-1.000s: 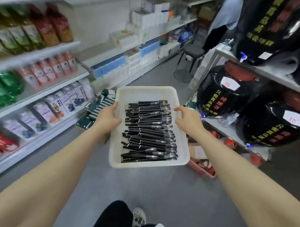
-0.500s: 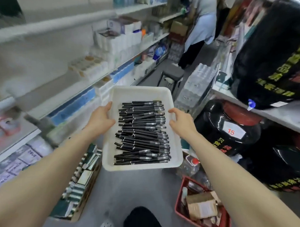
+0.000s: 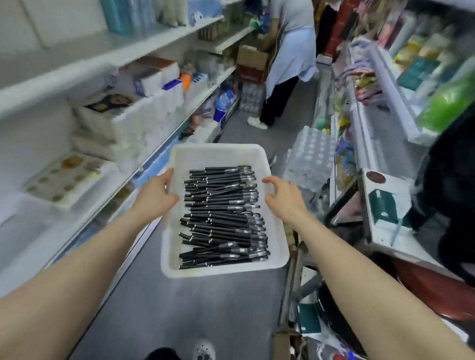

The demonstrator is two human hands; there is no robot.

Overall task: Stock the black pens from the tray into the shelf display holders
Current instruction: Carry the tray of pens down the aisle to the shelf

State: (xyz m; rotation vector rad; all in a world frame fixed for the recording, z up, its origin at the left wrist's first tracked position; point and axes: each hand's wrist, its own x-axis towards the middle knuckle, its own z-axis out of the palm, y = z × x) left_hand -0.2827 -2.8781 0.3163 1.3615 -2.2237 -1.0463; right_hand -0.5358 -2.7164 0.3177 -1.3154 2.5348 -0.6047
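A white plastic tray (image 3: pixel 218 155) is carried in front of me over the grey aisle floor. Several black pens (image 3: pixel 224 217) lie piled across its bottom, most lying sideways. My left hand (image 3: pixel 156 196) grips the tray's left rim, thumb over the edge. My right hand (image 3: pixel 284 197) grips the right rim with fingers curled over it. No pen display holder is visible in this view.
White shelves (image 3: pixel 144 52) with tissue packs and boxes run along the left. A person in a light apron (image 3: pixel 286 55) stands ahead in the aisle by a cardboard box (image 3: pixel 251 56). Shrink-wrapped bottles (image 3: pixel 310 158), a freezer counter and cluttered goods crowd the right.
I have walked forward along the aisle with the tray held the same way. The black jars have slid off to the right and the person ahead is nearer.
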